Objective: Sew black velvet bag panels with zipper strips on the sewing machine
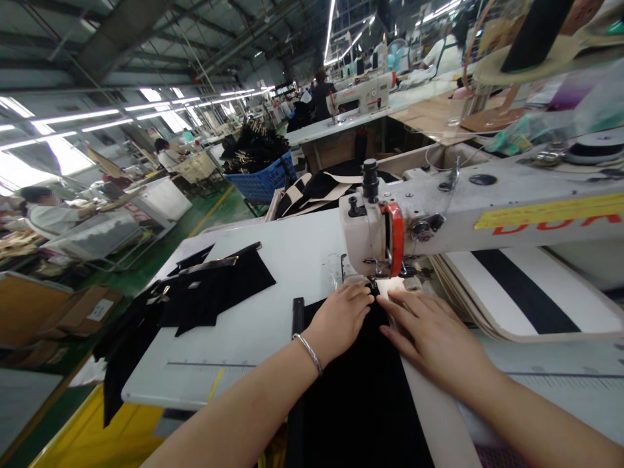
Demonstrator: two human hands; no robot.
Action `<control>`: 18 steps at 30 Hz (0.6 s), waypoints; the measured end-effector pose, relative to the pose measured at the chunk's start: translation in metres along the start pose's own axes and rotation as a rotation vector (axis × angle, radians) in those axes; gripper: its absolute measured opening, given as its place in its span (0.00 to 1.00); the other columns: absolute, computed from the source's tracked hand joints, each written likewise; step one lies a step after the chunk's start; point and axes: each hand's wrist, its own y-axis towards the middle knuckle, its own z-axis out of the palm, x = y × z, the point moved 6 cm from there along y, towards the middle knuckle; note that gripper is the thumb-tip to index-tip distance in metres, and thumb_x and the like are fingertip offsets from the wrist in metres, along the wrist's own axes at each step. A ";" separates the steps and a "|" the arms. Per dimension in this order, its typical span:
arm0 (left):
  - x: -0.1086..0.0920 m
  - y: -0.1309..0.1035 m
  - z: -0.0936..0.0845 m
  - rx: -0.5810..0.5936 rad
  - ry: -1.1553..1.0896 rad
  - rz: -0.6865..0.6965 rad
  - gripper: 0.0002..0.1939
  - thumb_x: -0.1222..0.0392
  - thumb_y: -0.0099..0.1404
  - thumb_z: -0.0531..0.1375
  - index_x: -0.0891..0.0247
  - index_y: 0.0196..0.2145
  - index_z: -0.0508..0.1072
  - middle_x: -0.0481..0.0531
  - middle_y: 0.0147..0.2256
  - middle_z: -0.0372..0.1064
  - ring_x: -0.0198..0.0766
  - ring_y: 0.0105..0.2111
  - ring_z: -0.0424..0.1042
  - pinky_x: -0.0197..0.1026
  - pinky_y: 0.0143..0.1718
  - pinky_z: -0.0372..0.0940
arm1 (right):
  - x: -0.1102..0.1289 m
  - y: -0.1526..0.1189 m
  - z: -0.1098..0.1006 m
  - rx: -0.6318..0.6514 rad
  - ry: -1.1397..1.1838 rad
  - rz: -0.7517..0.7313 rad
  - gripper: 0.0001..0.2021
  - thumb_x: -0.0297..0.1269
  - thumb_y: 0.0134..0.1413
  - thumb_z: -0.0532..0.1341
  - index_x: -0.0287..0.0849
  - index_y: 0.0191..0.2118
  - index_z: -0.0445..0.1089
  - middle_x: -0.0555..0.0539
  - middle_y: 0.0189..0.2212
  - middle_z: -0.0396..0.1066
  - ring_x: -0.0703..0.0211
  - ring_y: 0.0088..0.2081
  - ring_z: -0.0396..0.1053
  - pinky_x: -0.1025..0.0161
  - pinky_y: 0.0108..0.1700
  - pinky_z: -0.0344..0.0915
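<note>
- while the left hand rests its gently bent fingers on the black fabric, close to the sewing machine, it is hard to tell whether they pinch the cloth.
- the right hand lies almost flat beside it, palm down, thumb spread from the fingers, touching the pale strip along the fabric's right side without closing around it.
- the black fabric stretches from just by the machine's needle area toward the wearer, between the two forearms.
- a silvery bracelet circles the left wrist.
- to the left on the tabletop, black pieces lie overlapping, some hanging over the edge.
- to the right, pale panels sit stacked, the top one crossed by a black stripe.
- beyond the tabletop, a blue basket is heaped with dark items.
</note>
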 end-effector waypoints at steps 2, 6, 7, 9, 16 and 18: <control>-0.010 -0.012 -0.005 0.066 -0.001 0.003 0.15 0.61 0.71 0.51 0.65 0.54 0.67 0.57 0.57 0.65 0.42 0.61 0.58 0.52 0.65 0.52 | 0.006 -0.012 -0.004 -0.009 0.005 -0.004 0.22 0.47 0.61 0.55 0.46 0.58 0.64 0.43 0.53 0.67 0.50 0.53 0.64 0.48 0.54 0.63; -0.063 -0.067 -0.010 0.311 -0.060 0.205 0.33 0.40 0.66 0.55 0.63 0.61 0.59 0.59 0.64 0.53 0.48 0.66 0.48 0.60 0.67 0.41 | 0.036 -0.067 -0.018 -0.054 -0.008 -0.107 0.23 0.45 0.60 0.57 0.45 0.58 0.64 0.46 0.55 0.67 0.52 0.54 0.66 0.51 0.54 0.67; -0.076 -0.083 -0.010 0.358 -0.054 0.250 0.33 0.41 0.66 0.55 0.63 0.62 0.58 0.59 0.65 0.51 0.49 0.67 0.45 0.60 0.67 0.40 | 0.046 -0.082 -0.023 -0.071 -0.015 -0.144 0.23 0.45 0.59 0.58 0.44 0.58 0.64 0.46 0.55 0.67 0.52 0.54 0.66 0.52 0.53 0.68; -0.092 -0.108 -0.009 0.394 -0.025 0.287 0.27 0.48 0.69 0.55 0.61 0.62 0.59 0.58 0.65 0.50 0.48 0.67 0.43 0.60 0.67 0.39 | 0.061 -0.107 -0.033 -0.089 -0.037 -0.198 0.24 0.45 0.57 0.59 0.42 0.57 0.65 0.46 0.55 0.68 0.52 0.54 0.67 0.54 0.51 0.70; -0.092 -0.123 -0.008 0.376 0.002 0.260 0.21 0.60 0.70 0.52 0.57 0.59 0.63 0.53 0.63 0.56 0.44 0.67 0.45 0.58 0.68 0.40 | 0.079 -0.131 -0.044 -0.040 -0.110 -0.304 0.24 0.48 0.57 0.57 0.42 0.56 0.67 0.46 0.54 0.68 0.51 0.54 0.67 0.57 0.44 0.74; -0.091 -0.120 -0.014 0.366 -0.023 0.256 0.20 0.57 0.69 0.53 0.56 0.58 0.64 0.53 0.62 0.57 0.44 0.66 0.47 0.58 0.68 0.40 | 0.080 -0.131 -0.045 -0.080 -0.141 -0.335 0.21 0.44 0.59 0.55 0.43 0.56 0.68 0.46 0.52 0.71 0.51 0.52 0.69 0.57 0.42 0.74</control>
